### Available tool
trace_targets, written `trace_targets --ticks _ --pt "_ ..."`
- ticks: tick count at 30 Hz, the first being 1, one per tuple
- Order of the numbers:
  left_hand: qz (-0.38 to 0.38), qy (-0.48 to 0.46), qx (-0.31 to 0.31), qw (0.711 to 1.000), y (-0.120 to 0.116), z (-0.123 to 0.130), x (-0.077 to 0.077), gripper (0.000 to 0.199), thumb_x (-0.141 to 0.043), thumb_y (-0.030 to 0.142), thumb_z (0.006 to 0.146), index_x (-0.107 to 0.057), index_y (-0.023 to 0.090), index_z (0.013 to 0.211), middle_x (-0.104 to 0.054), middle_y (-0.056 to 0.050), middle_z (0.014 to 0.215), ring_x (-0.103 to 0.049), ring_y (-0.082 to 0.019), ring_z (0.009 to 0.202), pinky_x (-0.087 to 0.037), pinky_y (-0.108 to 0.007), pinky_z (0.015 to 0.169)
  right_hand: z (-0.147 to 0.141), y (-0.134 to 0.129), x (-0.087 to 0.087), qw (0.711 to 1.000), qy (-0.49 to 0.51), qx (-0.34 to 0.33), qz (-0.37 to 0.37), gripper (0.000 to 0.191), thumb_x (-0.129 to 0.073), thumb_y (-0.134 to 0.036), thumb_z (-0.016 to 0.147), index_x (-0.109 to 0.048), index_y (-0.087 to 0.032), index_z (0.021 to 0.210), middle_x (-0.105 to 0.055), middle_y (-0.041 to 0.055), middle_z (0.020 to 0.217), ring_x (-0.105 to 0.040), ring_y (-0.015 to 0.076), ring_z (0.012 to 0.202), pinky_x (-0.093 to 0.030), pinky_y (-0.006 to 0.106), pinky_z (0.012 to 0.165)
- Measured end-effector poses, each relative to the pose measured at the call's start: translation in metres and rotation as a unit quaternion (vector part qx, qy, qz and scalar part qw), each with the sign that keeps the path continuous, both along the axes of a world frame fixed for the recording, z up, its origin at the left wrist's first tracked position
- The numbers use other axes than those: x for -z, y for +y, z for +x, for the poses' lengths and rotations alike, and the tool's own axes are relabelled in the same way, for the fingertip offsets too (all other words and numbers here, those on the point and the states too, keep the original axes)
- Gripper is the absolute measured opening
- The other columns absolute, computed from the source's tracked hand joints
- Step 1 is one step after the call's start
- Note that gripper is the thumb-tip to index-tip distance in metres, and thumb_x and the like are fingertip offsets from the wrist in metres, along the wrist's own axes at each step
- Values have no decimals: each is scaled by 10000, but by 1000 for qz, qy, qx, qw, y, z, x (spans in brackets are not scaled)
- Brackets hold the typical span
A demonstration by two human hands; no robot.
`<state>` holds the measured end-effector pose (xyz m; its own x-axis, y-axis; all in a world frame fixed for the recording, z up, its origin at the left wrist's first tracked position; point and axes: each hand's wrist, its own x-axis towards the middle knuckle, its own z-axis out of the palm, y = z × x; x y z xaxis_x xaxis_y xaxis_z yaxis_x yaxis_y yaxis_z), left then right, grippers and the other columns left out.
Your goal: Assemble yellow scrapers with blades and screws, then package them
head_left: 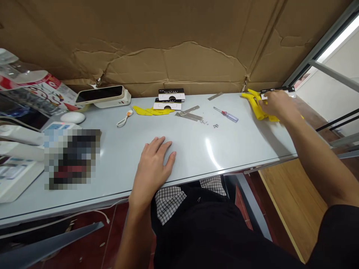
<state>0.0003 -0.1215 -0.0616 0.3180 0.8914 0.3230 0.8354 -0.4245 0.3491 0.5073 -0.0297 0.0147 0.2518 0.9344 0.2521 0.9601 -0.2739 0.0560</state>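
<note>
My left hand lies flat on the grey table near its front edge, fingers spread, holding nothing. At the table's right end, my right hand reaches over a pile of yellow plastic parts and a black-and-white packet; its fingertips are bent down and partly hidden, so its grip is unclear. Between the hands, toward the back, lie a screwdriver, metal strips, a single strip and small screws. Black-and-white cards stand beside flat yellow pieces.
A short white cable, a phone on a white device, a mouse and a large bottle are at the left. Cardboard lines the back edge. A metal frame rises at the right.
</note>
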Motion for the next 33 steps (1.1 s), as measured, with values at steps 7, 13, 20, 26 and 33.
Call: trace_targets --ticks 7,13,20,26,33 --pt "4 -2 0 1000 0 0 -1 436 -478 421 1072 -696 167 1351 -623 -189 1555 -490 -393 1538 -357 -641 1294 -50 -4 21 994 -60 53 -69 563 -577 -526 1003 -738 -68 1290 -698 310 1232 -630 384 1078 -402 483 870" --pt "8 -8 4 1000 0 0 1 441 -470 427 1070 -698 170 1346 -627 -194 1549 -498 -402 1528 -360 -657 1285 -67 -19 31 999 -32 31 -19 595 -539 -540 987 -685 -95 1354 -634 306 1339 -614 436 1143 -420 548 927" --pt "5 -2 9 1000 1 -1 -1 468 -468 431 1071 -707 128 1338 -621 -230 1548 -500 -428 1522 -369 -674 1274 -63 -23 31 998 48 38 -32 625 -534 -579 981 -638 -162 1436 -559 272 1435 -577 457 1216 -400 672 995" --pt "16 -1 5 1000 1 -2 2 431 -479 438 1069 -697 181 1338 -626 -188 1553 -509 -402 1524 -378 -648 1282 -65 -29 31 998 54 24 -8 574 -552 -517 949 -688 -187 1398 -623 252 1390 -616 427 1144 -430 645 975" --pt "14 7 6 1000 2 -2 2 438 -473 427 1072 -697 164 1340 -623 -198 1556 -513 -410 1520 -381 -657 1277 -68 -38 27 996 78 -48 13 507 -546 -434 918 -747 -181 1309 -720 189 1275 -648 392 1148 -479 523 943"
